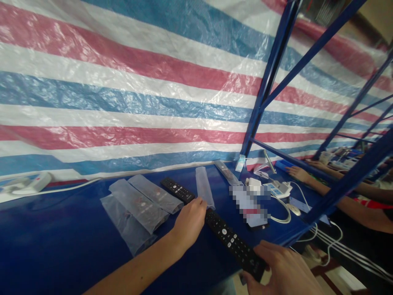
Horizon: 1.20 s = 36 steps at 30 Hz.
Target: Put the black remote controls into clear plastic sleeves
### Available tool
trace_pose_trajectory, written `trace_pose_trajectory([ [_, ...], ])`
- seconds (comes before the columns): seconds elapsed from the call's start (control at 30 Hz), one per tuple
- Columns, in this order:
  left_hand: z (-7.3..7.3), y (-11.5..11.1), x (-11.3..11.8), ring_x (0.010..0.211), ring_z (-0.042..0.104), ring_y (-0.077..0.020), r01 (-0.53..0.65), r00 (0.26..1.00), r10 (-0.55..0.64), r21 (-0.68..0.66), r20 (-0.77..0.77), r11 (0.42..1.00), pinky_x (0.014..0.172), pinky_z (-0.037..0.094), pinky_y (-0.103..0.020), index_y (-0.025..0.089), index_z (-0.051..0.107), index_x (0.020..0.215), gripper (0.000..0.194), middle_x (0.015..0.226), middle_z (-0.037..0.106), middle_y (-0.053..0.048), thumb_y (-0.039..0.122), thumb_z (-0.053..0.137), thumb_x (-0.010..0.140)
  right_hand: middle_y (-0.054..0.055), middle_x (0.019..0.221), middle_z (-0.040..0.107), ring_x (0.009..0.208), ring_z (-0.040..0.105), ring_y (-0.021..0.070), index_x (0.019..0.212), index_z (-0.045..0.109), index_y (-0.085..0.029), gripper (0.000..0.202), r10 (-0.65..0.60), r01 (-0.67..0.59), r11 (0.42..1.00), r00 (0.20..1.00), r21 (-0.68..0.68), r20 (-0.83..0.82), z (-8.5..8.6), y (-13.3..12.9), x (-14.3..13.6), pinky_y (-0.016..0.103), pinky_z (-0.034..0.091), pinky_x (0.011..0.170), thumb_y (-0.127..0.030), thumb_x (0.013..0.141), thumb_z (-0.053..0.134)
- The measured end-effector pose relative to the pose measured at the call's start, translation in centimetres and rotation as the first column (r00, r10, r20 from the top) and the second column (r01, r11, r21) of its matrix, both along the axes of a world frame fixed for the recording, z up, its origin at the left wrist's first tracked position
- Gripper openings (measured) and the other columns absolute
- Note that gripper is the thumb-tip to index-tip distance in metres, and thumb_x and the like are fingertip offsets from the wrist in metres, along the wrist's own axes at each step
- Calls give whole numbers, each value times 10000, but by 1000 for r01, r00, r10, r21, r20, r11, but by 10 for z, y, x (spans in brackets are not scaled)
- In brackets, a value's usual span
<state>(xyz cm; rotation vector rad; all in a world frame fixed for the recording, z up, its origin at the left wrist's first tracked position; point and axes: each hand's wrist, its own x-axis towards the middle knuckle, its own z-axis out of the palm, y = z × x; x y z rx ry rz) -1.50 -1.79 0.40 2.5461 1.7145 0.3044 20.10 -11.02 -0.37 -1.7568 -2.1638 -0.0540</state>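
A black remote (pixel 229 237) slants across the front of the blue table (pixel 76 246). My right hand (pixel 276 262) grips its near end, thumb and fingers around it. At its far end my left hand (pixel 190 219) has its fingers closed; whether they pinch this remote is hidden. Just beyond the left fingers lies a second black remote (pixel 177 189). To the left, remotes in clear sleeves (pixel 138 205) overlap on the table, with a loose plastic sleeve (pixel 123 221) beneath. Another plastic sleeve (pixel 204 186) lies behind my hands, and a sleeved remote (pixel 226 172) is farther back.
A phone (pixel 251 209), a power strip (pixel 278 189) and white cables sit to the right. Blue metal frame bars (pixel 264 98) rise there. Another person's hand (pixel 299 174) rests beyond them. Striped sheeting (pixel 123 82) hangs behind the table. A white adapter (pixel 38 183) lies far left.
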Motion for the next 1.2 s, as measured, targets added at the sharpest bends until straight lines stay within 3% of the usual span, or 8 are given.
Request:
trace_pose_trajectory([
  [0.1,-1,0,0,952,624,-181,10,1000,-10,-9,-18,1000,873,488,-302,144,647,974,286,979,635,-86,51,383,915,31,722,709,668,682,227,684,638,-255,114,50,-50,995,999,-86,6,-3,2,-1,300,457,591,-369,681,630],
  [0.63,-8,-8,7,1044,572,-202,224,965,-227,-38,-132,974,867,510,-329,143,560,1110,319,1096,606,-96,19,358,896,43,712,668,699,668,209,701,613,-212,146,-118,121,989,992,-82,37,-18,32,-57,279,384,580,-339,772,601],
  [0.8,-10,-7,6,1025,571,-197,150,981,-154,-42,-122,988,858,509,-326,149,553,1077,296,1085,598,-90,24,353,899,22,813,666,703,645,183,794,634,-221,217,28,-36,978,999,-205,-41,-10,34,-41,259,390,586,-426,742,685],
  [0.9,-10,-6,5,1045,564,-209,160,981,-166,-62,-100,985,886,497,-332,140,553,1084,306,1097,596,-93,11,361,884,-17,827,657,660,617,146,836,628,-239,218,79,-99,960,993,-261,-89,-6,34,-27,240,373,563,-391,722,736],
  [0.97,-10,-7,4,1064,559,-214,197,977,-202,-71,-75,978,915,483,-337,139,551,1098,327,1107,596,-92,-4,373,864,-32,771,645,634,602,132,757,608,-232,172,60,-77,969,995,-234,-76,-5,36,-24,236,350,552,-356,750,726],
  [1.07,-9,-9,5,1094,552,-212,234,971,-237,-68,-27,970,949,467,-338,146,539,1137,369,1146,591,-95,-16,391,839,-32,687,620,584,580,125,636,564,-216,276,32,-36,985,999,-167,-29,-8,42,-28,247,305,526,-403,749,733],
  [1.2,-8,-16,7,1076,566,-224,235,971,-237,-86,-14,968,920,489,-343,145,558,1088,344,1117,606,-93,-12,413,819,-17,655,609,585,586,135,619,566,-213,309,-6,8,996,1000,-86,27,-11,57,-46,265,269,519,-440,780,701],
])
